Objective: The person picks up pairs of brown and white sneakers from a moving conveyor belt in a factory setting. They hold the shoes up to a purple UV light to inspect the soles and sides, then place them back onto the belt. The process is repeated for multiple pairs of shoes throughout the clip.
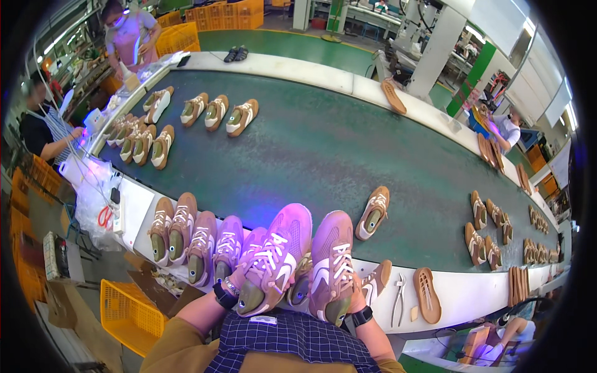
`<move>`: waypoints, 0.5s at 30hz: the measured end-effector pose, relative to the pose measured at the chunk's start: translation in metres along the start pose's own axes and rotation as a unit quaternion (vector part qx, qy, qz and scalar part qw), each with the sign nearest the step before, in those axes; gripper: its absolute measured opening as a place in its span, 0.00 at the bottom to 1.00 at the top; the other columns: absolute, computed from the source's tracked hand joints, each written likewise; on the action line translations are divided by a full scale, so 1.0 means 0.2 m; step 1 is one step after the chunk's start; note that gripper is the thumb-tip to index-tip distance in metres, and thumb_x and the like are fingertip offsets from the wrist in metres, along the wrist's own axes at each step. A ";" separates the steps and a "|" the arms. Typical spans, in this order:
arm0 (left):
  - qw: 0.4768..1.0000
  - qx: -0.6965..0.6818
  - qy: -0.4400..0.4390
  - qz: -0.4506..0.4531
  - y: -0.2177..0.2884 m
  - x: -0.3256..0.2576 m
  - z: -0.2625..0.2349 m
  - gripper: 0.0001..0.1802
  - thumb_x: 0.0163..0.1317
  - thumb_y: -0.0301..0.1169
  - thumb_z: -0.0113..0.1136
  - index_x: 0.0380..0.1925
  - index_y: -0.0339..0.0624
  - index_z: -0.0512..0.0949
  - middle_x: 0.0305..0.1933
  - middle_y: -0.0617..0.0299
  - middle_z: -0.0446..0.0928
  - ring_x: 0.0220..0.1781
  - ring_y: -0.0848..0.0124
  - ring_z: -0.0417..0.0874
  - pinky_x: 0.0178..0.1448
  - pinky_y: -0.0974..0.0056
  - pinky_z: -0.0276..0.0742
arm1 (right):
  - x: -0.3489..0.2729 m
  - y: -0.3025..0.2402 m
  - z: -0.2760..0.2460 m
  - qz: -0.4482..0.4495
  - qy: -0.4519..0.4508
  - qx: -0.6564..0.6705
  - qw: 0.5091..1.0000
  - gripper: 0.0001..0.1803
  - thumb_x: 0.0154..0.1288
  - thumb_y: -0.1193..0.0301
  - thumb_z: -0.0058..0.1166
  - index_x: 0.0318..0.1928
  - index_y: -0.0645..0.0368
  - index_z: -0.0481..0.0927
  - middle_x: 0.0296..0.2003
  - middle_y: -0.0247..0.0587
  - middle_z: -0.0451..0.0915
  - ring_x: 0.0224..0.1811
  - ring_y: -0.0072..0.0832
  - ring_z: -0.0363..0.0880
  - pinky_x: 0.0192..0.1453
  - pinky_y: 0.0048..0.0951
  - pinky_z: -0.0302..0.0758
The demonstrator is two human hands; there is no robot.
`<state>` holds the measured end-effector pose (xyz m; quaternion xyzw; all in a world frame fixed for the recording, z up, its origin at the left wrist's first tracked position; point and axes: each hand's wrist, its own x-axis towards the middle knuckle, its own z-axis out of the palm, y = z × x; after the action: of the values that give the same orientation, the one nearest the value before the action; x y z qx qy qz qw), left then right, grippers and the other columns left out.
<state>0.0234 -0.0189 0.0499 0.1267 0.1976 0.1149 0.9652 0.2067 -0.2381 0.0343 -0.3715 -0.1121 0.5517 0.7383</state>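
- Head view: the left hand is wrapped around the heel end of a tan suede-and-mesh sneaker with white stripes and white laces, holding it sole-down just above the near edge of the worktop; its fingers are mostly hidden under the shoe.
- The right hand grips a second matching tan sneaker from beneath, closed on its heel, just beside the first shoe; the two shoes nearly touch.
- Both wrists carry dark bands, and the forearms come in from the lower edge.
- Left of the held pair, a row of four similar tan sneakers stands side by side on the white rim of the worktop.
- The wide dark-green belt worktop stretches away, carrying a single tan sneaker just beyond the right hand.
- Metal pliers and an upturned tan ribbed shoe sole lie on the white rim to the right.
- Violet light washes over the held shoes.
- Further groups of sneakers sit at the far left and far right of the belt.
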 end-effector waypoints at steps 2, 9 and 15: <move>1.000 -0.009 -0.010 -0.009 0.00 0.00 0.00 0.29 0.64 0.43 0.47 0.59 0.33 0.64 0.55 0.50 0.73 0.55 0.62 0.76 0.61 0.58 0.70 | -0.02 0.02 -0.02 -0.003 -0.024 0.009 1.000 0.24 0.70 0.59 0.43 0.60 0.58 0.64 0.51 0.42 0.74 0.51 0.34 0.75 0.55 0.39 0.75; 0.997 -0.038 -0.051 -0.038 0.00 -0.01 -0.04 0.30 0.63 0.43 0.48 0.59 0.33 0.64 0.55 0.50 0.72 0.55 0.62 0.76 0.61 0.58 0.70 | -0.06 0.05 -0.01 0.090 0.094 0.071 0.989 0.24 0.69 0.60 0.46 0.59 0.61 0.67 0.48 0.43 0.76 0.50 0.34 0.76 0.55 0.38 0.74; 0.990 0.011 -0.125 -0.060 0.07 -0.04 -0.03 0.31 0.61 0.43 0.49 0.59 0.33 0.63 0.55 0.49 0.72 0.55 0.62 0.76 0.61 0.59 0.70 | -0.03 -0.12 0.14 0.101 -0.045 0.089 0.990 0.39 0.58 0.58 0.59 0.65 0.62 0.58 0.58 0.45 0.68 0.57 0.34 0.71 0.62 0.35 0.68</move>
<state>0.0111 -0.0067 0.0508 0.1386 0.0835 0.0379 0.9861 0.2059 -0.2342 0.0710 -0.2885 -0.0571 0.6472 0.7033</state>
